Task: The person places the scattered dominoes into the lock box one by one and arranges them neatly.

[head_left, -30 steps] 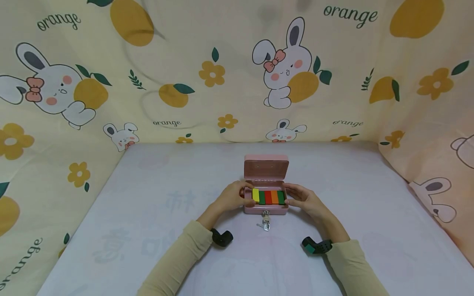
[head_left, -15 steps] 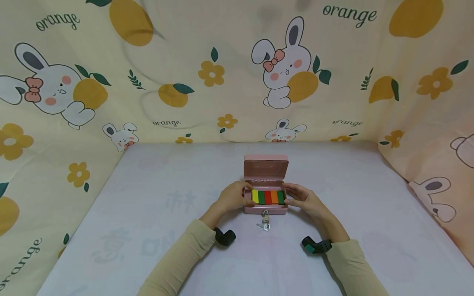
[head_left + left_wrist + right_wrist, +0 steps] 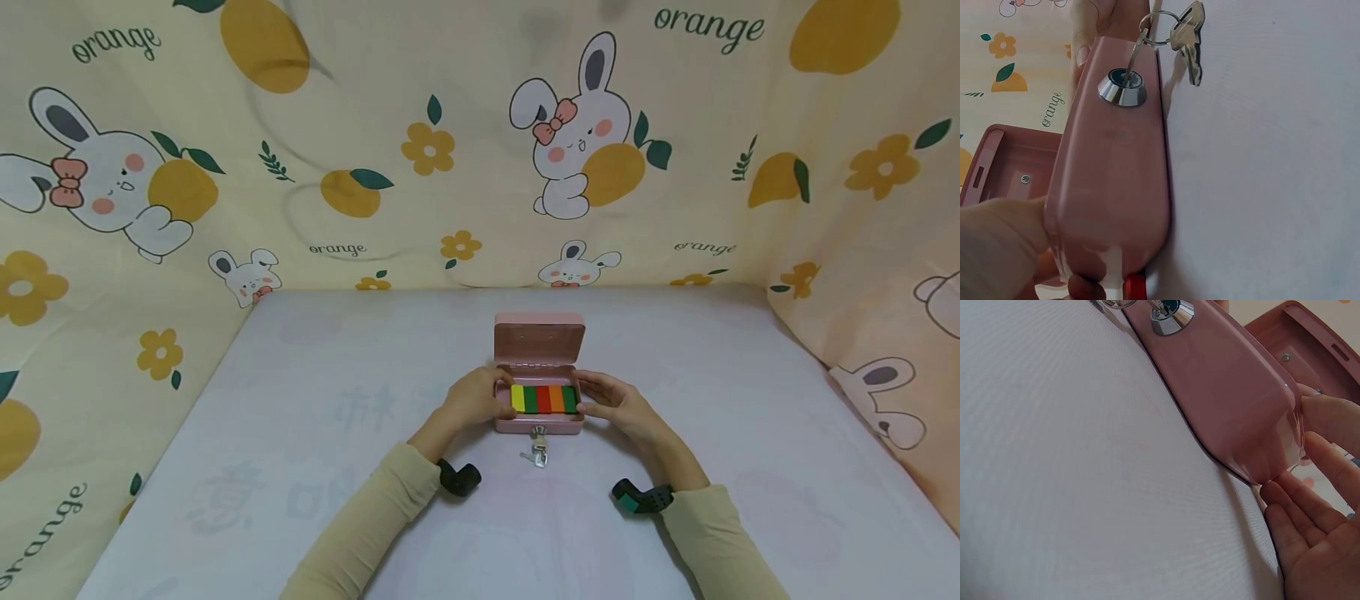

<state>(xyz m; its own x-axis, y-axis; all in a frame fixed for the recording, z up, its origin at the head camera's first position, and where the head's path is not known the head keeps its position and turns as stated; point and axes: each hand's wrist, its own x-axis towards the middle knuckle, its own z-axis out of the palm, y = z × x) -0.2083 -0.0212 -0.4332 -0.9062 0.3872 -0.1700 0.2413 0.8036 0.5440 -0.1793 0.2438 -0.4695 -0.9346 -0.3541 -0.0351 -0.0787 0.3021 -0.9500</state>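
Note:
A pink metal cash box [image 3: 517, 427] stands with its lid [image 3: 538, 343] raised at the back. Across its inside lies a row of coloured blocks, from a yellow block [image 3: 517, 398] at the left through green, red block [image 3: 543, 400] and orange to green. My left hand [image 3: 474, 397] pinches the yellow block by its near and far ends, over the left rim. At the right side my right hand [image 3: 621, 406] grips the box wall, thumb over the rim and fingers outside. A small red piece [image 3: 1135, 287] shows below the left hand's side of the box, partly hidden.
A key sits in the front lock [image 3: 1122, 89], with a ring and further key [image 3: 1190, 37] hanging from it onto the white tabletop [image 3: 300, 500]. Behind and at the sides hangs a printed cloth [image 3: 420, 83] with rabbits and oranges.
The yellow block, slightly raised above the row a second ago, now lies level with the others. My left hand and wrist have shifted a little to the right. My right hand stays put.

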